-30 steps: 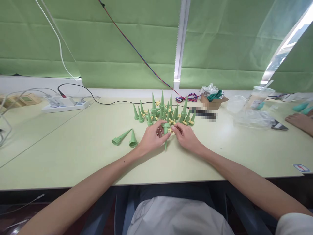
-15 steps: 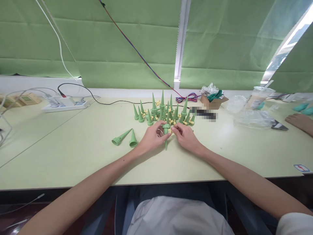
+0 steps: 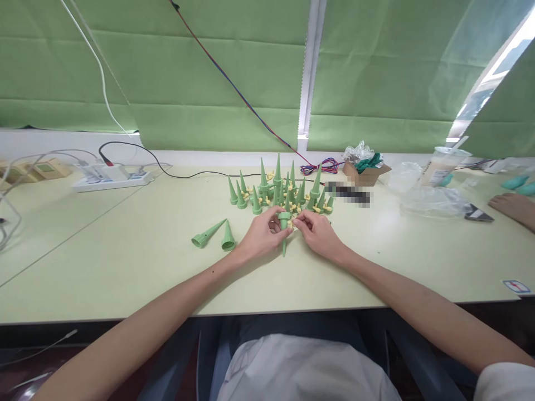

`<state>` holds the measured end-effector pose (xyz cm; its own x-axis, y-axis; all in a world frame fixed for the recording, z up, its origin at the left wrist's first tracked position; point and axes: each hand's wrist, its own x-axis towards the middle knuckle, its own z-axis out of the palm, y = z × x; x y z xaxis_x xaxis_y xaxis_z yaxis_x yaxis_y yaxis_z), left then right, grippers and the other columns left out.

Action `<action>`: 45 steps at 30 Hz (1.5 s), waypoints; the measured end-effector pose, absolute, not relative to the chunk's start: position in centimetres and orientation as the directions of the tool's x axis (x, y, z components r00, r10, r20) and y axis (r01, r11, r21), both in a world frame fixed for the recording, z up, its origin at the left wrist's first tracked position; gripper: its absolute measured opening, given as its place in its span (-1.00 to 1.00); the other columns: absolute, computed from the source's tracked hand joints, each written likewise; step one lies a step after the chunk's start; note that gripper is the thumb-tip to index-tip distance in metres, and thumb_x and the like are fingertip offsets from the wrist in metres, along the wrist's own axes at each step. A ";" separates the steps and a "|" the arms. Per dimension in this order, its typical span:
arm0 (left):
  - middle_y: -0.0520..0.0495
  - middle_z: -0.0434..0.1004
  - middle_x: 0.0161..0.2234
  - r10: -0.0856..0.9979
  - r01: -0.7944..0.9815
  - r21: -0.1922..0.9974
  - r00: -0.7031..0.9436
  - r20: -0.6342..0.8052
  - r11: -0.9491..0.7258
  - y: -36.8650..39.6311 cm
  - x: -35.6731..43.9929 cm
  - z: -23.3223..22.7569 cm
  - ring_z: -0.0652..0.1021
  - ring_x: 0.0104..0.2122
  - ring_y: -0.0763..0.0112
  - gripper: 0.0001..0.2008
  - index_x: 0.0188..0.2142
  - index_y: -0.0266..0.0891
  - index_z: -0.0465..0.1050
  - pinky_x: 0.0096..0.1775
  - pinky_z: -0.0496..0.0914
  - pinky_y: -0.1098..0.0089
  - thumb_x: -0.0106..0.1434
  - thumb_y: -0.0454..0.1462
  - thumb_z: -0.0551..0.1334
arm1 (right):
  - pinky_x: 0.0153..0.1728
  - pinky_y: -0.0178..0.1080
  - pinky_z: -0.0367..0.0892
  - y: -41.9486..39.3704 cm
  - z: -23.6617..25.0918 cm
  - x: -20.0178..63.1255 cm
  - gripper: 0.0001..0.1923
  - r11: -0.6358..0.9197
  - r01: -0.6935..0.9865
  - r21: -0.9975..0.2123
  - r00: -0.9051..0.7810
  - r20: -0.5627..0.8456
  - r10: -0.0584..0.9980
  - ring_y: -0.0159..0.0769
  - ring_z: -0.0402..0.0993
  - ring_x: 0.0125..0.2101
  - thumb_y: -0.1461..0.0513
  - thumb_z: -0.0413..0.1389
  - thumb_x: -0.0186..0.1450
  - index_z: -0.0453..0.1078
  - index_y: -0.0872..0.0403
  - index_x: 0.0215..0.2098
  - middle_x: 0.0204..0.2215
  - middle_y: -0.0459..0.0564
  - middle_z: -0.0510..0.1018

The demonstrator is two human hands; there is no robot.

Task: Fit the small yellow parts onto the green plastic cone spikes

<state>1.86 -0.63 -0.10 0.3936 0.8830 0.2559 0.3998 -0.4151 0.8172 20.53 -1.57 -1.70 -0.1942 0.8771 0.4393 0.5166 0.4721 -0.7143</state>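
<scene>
My left hand [image 3: 266,230] is closed around a green plastic watering spike [image 3: 284,221], its point facing down toward the table. Pinched in the fingertips of my right hand [image 3: 316,232] is a small yellow valve [image 3: 291,223] at the spike's side; whether it is seated in the spike I cannot tell. Just beyond both hands, a cluster of green spikes [image 3: 256,203] stands point up, many with yellow valves. Two more spikes lie left of my left hand: one on its side [image 3: 202,239] and one with its open end toward me [image 3: 228,240].
A white power strip [image 3: 112,179] with cables is at the left back. Behind the cluster are coiled red-blue wires [image 3: 321,167] and a cardboard box [image 3: 364,175]. On the right are a plastic cup [image 3: 438,166], clear bags [image 3: 437,201], a phone [image 3: 478,214] and another person's arm [image 3: 514,210].
Both hands stay almost in place around the spike and the yellow valve. Only a slight shift of the fingers shows.
</scene>
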 end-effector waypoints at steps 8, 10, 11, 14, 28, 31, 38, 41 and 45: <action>0.09 0.34 -0.48 0.882 0.394 0.818 0.391 0.264 -0.420 -0.5 2.0 -0.3 0.42 -0.55 0.45 -0.57 0.00 -0.20 0.32 -0.47 0.35 0.42 0.18 -0.11 0.28 | -0.44 -0.28 0.15 -1.6 -1.6 20.5 -0.78 0.471 0.510 -0.720 -0.193 0.438 0.878 -0.36 0.26 -0.54 0.15 0.03 0.37 0.34 0.07 -0.39 -0.53 -0.11 0.45; 0.09 0.33 -0.49 0.882 0.389 0.820 0.387 0.268 -0.420 -0.5 2.0 -0.3 0.42 -0.55 0.46 -0.57 0.00 -0.20 0.32 -0.48 0.35 0.43 0.18 -0.11 0.28 | -0.44 -0.28 0.15 -1.6 -1.6 20.5 -0.78 0.469 0.511 -0.720 -0.194 0.435 0.879 -0.36 0.26 -0.54 0.14 0.03 0.37 0.34 0.06 -0.39 -0.53 -0.11 0.45; 0.09 0.33 -0.49 0.885 0.389 0.823 0.385 0.263 -0.414 -0.5 2.0 -0.3 0.42 -0.56 0.46 -0.57 0.00 -0.20 0.32 -0.48 0.35 0.43 0.18 -0.10 0.28 | -0.45 -0.28 0.15 -1.6 -1.6 20.5 -0.78 0.468 0.513 -0.720 -0.192 0.435 0.880 -0.36 0.26 -0.54 0.14 0.02 0.37 0.34 0.06 -0.39 -0.53 -0.11 0.45; 0.08 0.36 -0.46 0.896 0.381 0.846 0.385 0.221 -0.372 -0.5 2.0 0.1 0.44 -0.57 0.45 -0.52 0.02 -0.20 0.31 -0.50 0.37 0.42 0.16 -0.07 0.30 | -0.46 -0.28 0.14 -1.5 -1.6 20.4 -0.76 0.459 0.525 -0.717 -0.172 0.439 0.882 -0.36 0.23 -0.55 0.12 0.01 0.37 0.33 0.06 -0.40 -0.55 -0.11 0.42; -0.10 0.48 -0.23 0.842 0.456 0.734 0.448 0.299 -0.503 -0.2 1.3 0.5 0.48 -0.38 0.38 -0.65 -0.02 -0.17 0.45 -0.38 0.44 0.39 0.21 -0.15 0.22 | -0.49 -0.27 0.06 -1.3 -1.2 20.3 -0.60 0.421 0.616 -0.666 -0.077 0.481 0.873 -0.38 0.09 -0.58 0.07 -0.04 0.39 0.14 0.04 -0.57 -0.65 -0.14 0.24; -0.13 0.51 -0.18 0.826 0.444 0.719 0.452 0.336 -0.535 -0.3 1.5 0.4 0.49 -0.23 0.27 -0.66 -0.06 -0.18 0.48 -0.28 0.48 0.34 0.23 -0.11 0.21 | -0.49 -0.27 0.07 -1.3 -1.3 20.3 -0.60 0.427 0.616 -0.662 -0.085 0.483 0.871 -0.38 0.09 -0.58 0.08 -0.04 0.39 0.13 0.04 -0.58 -0.65 -0.14 0.23; -0.12 0.54 -0.12 0.801 0.452 0.678 0.472 0.369 -0.579 -0.1 1.3 0.1 0.52 -0.13 0.24 -0.70 -0.07 -0.16 0.50 -0.26 0.48 0.36 0.29 -0.10 0.18 | -0.49 -0.27 0.04 -1.4 -1.3 20.3 -0.58 0.427 0.614 -0.664 -0.093 0.477 0.874 -0.38 0.04 -0.58 0.08 -0.05 0.39 0.06 0.04 -0.59 -0.66 -0.15 0.18; -0.12 0.54 -0.14 0.786 0.456 0.655 0.481 0.389 -0.603 -0.2 1.3 0.3 0.52 -0.17 0.27 -0.72 -0.09 -0.17 0.51 -0.31 0.45 0.39 0.32 -0.12 0.17 | -0.49 -0.27 0.02 -1.4 -1.4 20.3 -0.57 0.430 0.610 -0.666 -0.095 0.477 0.874 -0.38 0.03 -0.58 0.07 -0.06 0.40 0.04 0.03 -0.58 -0.66 -0.16 0.15; -0.10 0.51 -0.26 0.739 0.464 0.582 0.507 0.443 -0.668 -0.3 1.3 0.4 0.49 -0.30 0.34 -0.73 -0.08 -0.17 0.55 -0.34 0.40 0.41 0.34 -0.14 0.16 | -0.48 -0.27 0.01 -1.4 -1.3 20.2 -0.58 0.440 0.598 -0.670 -0.117 0.470 0.875 -0.38 0.05 -0.58 0.07 -0.06 0.41 0.08 0.04 -0.58 -0.65 -0.16 0.17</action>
<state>1.32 -0.34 0.45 0.5073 0.7392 0.4430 0.4644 -0.6676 0.5820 20.22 -1.43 -1.33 -0.1169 0.8748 0.4702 0.5978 0.4401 -0.6700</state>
